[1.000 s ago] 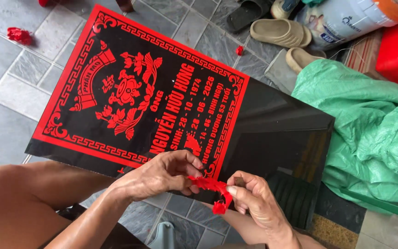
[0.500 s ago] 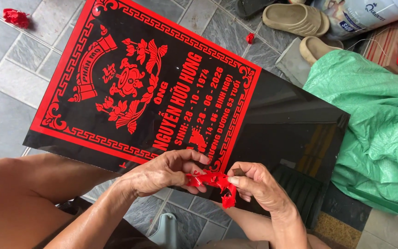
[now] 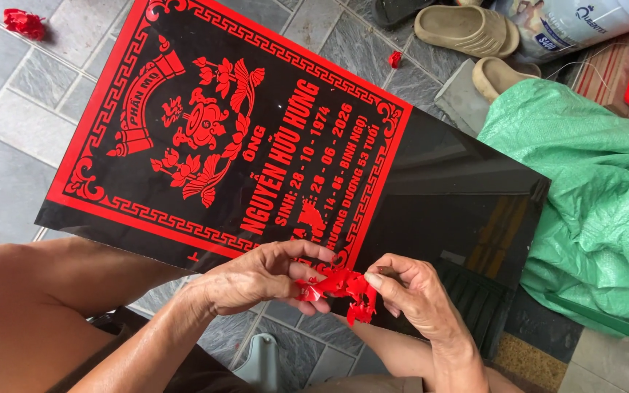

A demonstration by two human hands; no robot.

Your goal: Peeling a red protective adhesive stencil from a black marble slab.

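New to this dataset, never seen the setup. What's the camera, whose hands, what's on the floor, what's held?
There is no machine here. One camera sits on a person's head and looks down at their own two bare hands. A glossy black slab with red decoration rests over the grey tiled floor. The left hand and right hand together pinch a crumpled red film scrap at the slab's near edge. More red scraps lie on the tiles. To the right are a green tarp and beige sandals.
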